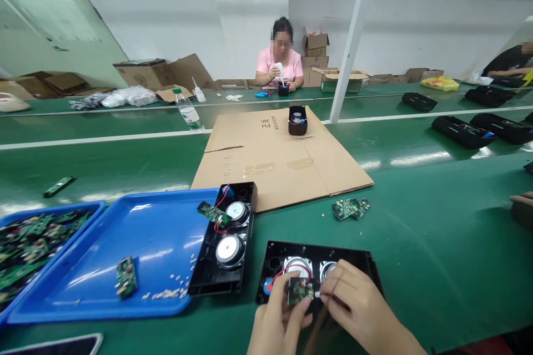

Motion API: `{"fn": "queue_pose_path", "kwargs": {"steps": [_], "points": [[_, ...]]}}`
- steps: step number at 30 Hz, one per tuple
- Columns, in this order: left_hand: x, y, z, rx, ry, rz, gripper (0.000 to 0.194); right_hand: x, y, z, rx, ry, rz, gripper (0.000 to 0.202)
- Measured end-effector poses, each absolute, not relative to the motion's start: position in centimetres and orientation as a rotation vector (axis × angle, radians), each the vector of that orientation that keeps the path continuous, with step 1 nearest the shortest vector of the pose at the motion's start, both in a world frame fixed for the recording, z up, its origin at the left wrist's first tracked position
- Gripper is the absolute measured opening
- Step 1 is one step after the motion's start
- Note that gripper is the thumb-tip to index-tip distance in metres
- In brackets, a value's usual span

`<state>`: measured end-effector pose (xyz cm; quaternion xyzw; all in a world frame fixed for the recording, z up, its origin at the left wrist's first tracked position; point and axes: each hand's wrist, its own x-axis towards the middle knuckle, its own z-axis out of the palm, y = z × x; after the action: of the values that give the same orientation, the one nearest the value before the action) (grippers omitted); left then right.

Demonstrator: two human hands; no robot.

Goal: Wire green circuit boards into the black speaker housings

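"At twelve o'clock from the grip, what lies?"

"One black plastic speaker housing [315, 250], long axis nine-to-three, with two round silver drivers [296, 264]."

"Who pinches what?"

"Left hand [278, 313] pinches one green rectangular circuit board [296, 291]; right hand [358, 300], at its three o'clock edge, pinches one small white connector [317, 294]."

At lower centre, the left hand [280, 316] holds a circuit board [298, 290] over a black casing [318, 252], the right hand [358, 300] at the board's edge, a blue tray [160, 233] lower left.
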<state>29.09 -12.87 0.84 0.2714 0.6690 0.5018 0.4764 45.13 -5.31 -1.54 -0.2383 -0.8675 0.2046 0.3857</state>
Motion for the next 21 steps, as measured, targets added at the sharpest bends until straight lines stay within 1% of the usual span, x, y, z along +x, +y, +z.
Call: {"fn": "queue_pose_path", "kwargs": {"steps": [2, 5, 9, 12, 15, 21], "points": [[29.2, -12.7, 0.8, 0.682, 1.630, 1.228, 0.042, 45.0, -5.5, -1.7, -0.615, -2.228, 0.455, 0.021], [29.4, -12.6, 0.8, 0.684, 1.627, 1.206, 0.046, 45.0, -5.4, -1.6, -0.634, -2.236, 0.454, 0.023], [29.5, -12.6, 0.6, 0.694, 1.622, 1.213, 0.042, 45.1, -5.4, -1.7, -0.607, -2.267, 0.407, 0.026], [29.5, -12.5, 0.5, 0.669, 1.618, 1.236, 0.040, 44.9, -5.5, -2.2, -0.608, -2.295, 0.265, 0.026], [29.4, -12.4, 0.4, 0.649, 1.630, 1.232, 0.041, 44.7, -5.6, -2.5, -0.634, -2.286, 0.128, 0.025], [29.7, -12.3, -0.2, 0.614, 1.632, 1.284, 0.046, 44.4, -5.5, -2.5, -0.635, -2.297, 0.187, 0.029]]}}
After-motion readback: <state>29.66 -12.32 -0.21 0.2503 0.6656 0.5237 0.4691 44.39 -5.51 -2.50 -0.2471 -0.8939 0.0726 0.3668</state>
